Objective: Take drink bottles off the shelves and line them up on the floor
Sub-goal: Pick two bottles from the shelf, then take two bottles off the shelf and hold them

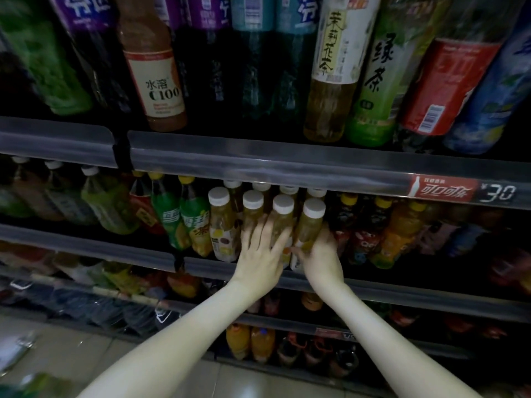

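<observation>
Picking step: the right hand (319, 254) curls round the rightmost white-capped clear plastic bottle of yellow drink (309, 225) on the grey middle shelf (402, 291), while the left hand (260, 251) lies spread-fingered on the neighbouring bottles (277, 222); the next move probably calls for lifting the bottle clear.

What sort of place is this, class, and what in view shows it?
Most likely a shop's drinks aisle: tiered shelves packed with bottled drinks, clear price rails along the shelf edges, and a red Coca-Cola tag priced 30.

On the middle shelf (86, 244), small bottles (222, 225) stand in seemingly two rows, beneath taller bottles (333, 67) on the upper shelf (258, 156).
</observation>
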`<action>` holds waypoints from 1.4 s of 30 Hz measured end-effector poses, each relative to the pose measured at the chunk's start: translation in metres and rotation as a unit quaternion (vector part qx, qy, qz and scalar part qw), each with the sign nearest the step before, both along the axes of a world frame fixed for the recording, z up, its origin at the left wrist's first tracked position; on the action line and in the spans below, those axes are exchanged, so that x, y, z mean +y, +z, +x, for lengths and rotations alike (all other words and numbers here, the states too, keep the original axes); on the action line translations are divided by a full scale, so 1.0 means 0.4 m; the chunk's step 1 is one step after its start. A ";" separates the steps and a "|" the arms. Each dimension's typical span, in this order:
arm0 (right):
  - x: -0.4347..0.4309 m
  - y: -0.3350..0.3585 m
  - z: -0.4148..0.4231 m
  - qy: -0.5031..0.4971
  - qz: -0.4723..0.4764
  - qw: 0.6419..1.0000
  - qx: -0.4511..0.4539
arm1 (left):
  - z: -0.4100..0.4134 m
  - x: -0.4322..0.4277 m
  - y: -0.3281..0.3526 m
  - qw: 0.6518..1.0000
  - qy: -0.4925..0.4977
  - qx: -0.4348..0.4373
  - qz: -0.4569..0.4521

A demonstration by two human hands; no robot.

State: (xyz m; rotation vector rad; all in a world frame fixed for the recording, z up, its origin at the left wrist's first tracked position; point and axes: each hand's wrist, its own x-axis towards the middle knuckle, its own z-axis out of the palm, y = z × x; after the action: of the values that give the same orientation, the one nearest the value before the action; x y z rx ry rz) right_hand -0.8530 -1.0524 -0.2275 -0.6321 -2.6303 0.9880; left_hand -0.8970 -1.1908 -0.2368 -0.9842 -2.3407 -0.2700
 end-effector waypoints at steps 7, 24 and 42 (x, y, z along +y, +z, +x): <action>-0.023 0.234 0.155 0.125 0.127 0.984 0.025 | 0.043 0.027 0.243 0.966 -0.150 0.150 0.146; 0.244 0.655 0.094 -0.122 0.139 0.934 0.306 | -0.034 0.324 0.660 0.972 -0.111 0.101 0.181; 0.339 0.684 0.115 -0.228 0.190 0.907 0.299 | -0.050 0.267 0.633 0.981 -0.053 0.066 0.177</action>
State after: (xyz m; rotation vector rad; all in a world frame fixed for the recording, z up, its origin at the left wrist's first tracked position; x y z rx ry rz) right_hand -0.8069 -0.9168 0.0461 -0.6687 -1.9224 0.4137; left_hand -0.9169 -1.0839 0.0162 -0.9180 -2.0312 -0.6211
